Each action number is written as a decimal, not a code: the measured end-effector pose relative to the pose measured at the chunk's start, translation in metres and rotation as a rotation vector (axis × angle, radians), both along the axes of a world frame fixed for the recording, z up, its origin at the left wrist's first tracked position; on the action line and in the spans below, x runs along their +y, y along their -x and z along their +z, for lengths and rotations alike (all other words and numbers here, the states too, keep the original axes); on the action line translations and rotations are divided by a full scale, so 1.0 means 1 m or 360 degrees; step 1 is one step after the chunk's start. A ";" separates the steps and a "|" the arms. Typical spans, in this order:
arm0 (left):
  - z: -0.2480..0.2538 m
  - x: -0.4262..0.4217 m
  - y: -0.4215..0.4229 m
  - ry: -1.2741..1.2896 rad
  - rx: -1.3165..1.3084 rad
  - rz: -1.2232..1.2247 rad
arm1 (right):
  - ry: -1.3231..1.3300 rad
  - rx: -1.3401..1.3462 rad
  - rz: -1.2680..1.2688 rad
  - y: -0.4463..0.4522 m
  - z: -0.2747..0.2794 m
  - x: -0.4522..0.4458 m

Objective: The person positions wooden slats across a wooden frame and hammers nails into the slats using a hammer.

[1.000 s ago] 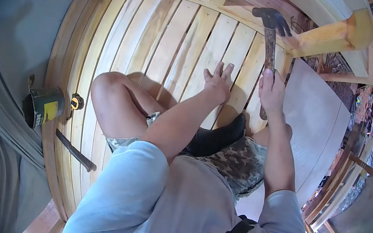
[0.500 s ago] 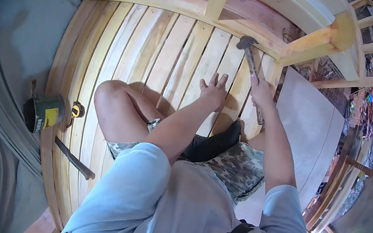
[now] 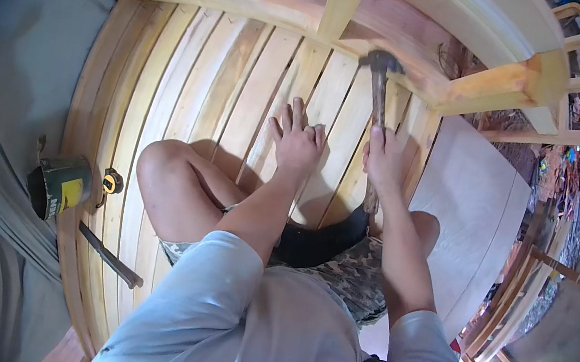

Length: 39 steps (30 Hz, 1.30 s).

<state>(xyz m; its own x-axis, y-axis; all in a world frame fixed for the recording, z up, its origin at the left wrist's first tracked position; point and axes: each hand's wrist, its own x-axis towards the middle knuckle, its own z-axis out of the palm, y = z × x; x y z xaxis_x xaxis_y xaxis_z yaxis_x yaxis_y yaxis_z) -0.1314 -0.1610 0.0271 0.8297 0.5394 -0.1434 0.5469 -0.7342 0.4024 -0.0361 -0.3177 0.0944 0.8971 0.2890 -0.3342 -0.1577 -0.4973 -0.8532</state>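
Observation:
My right hand (image 3: 383, 158) is wrapped round the handle of a claw hammer (image 3: 380, 81), whose dark head is near the far edge of the slatted wooden surface (image 3: 199, 81). My left hand (image 3: 298, 140) is over the middle slats, its fingers apart and pointing forward. Whether the fingertips hold anything small cannot be made out. A black boot or sock (image 3: 326, 242) shows between my bent legs, just below the hammer's handle end.
On the left lie a yellow-black tape measure (image 3: 110, 182), a dark bar (image 3: 110, 255) and a tipped green can (image 3: 60, 186) beside grey cloth. Wooden posts and a rail (image 3: 258, 7) border the far side. A pale board (image 3: 468, 195) lies at right.
My left hand has moved left across the slats. My right hand has moved left with the hammer, whose head is lower than a second ago and further left.

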 end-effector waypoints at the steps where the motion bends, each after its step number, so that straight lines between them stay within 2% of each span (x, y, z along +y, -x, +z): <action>1: -0.001 0.000 -0.002 -0.0023 -0.0037 0.0018 | 0.0020 -0.0290 0.0123 0.003 -0.002 -0.003; 2: -0.004 -0.004 0.002 -0.0048 -0.0072 0.0036 | -0.0051 -0.0291 0.0086 0.010 0.036 0.012; 3: -0.006 -0.005 0.001 -0.0038 -0.0054 0.0043 | -0.0042 -0.0273 0.0093 0.011 0.045 0.018; 4: -0.007 -0.004 0.000 -0.0046 -0.0008 0.0027 | -0.0132 -0.0454 0.0082 0.013 0.050 0.022; 5: -0.007 -0.002 -0.001 -0.0060 0.0034 0.0014 | -0.0228 -0.0638 0.0071 0.015 0.051 0.026; 7: -0.007 -0.001 0.001 -0.0088 -0.0014 0.0016 | -0.0244 -0.0676 0.0090 0.017 0.021 0.028; 9: 0.004 -0.001 -0.001 0.0022 0.0098 0.0000 | 0.0170 -0.0624 0.0105 0.014 -0.025 0.029; 10: 0.001 -0.001 -0.001 -0.0034 0.0115 -0.0010 | 0.0510 -0.0447 0.0241 0.003 -0.031 0.035; 11: -0.001 -0.003 -0.001 -0.0037 0.0115 -0.0004 | 0.0507 -0.0447 0.0246 0.002 -0.033 0.030; 15: 0.003 0.000 0.000 0.0133 0.0073 -0.0004 | 0.0348 -0.0189 0.0143 0.018 0.006 0.028; 17: -0.004 -0.001 -0.001 -0.0008 0.0073 -0.0015 | -0.0100 -0.0549 0.0039 0.030 0.017 0.025; 19: -0.004 -0.003 -0.001 -0.0009 0.0099 -0.0015 | -0.0218 -0.0672 -0.0012 0.032 0.018 0.029; 21: -0.003 -0.001 0.000 0.0020 0.0073 -0.0006 | -0.0017 -0.0882 0.0009 0.026 0.005 0.033; 22: -0.002 -0.001 0.000 0.0030 0.0038 0.0009 | 0.0267 -0.0767 0.0086 0.018 -0.006 0.036; 23: 0.000 0.000 0.001 0.0020 0.0029 0.0019 | 0.0255 -0.0776 0.0093 0.008 -0.011 0.031; 25: 0.000 0.001 -0.001 0.0103 0.0100 0.0007 | 0.0690 -0.0442 0.0297 -0.008 0.005 0.036; 27: -0.005 -0.002 0.000 0.0087 0.0076 0.0029 | 0.0650 -0.0323 0.0269 0.006 0.026 0.030; 29: -0.007 -0.001 0.000 -0.0015 -0.0002 0.0028 | 0.0270 -0.0579 0.0171 0.021 0.038 0.030; 32: -0.011 -0.002 0.000 0.0013 -0.0116 0.0071 | 0.0112 -0.0726 0.0132 0.017 0.011 0.029; 33: -0.008 0.000 0.000 0.0008 -0.0130 0.0063 | 0.0109 -0.0740 0.0123 0.008 -0.002 0.030; 34: -0.005 0.002 0.001 0.0086 -0.0069 0.0041 | 0.0374 -0.0472 0.0185 -0.006 -0.008 0.034; 36: 0.000 0.002 0.003 0.0164 -0.0018 0.0026 | 0.0649 -0.0213 0.0278 -0.018 -0.009 0.028; 39: -0.001 0.001 0.001 0.0137 -0.0025 0.0041 | 0.0590 -0.0503 0.0266 0.007 0.009 0.028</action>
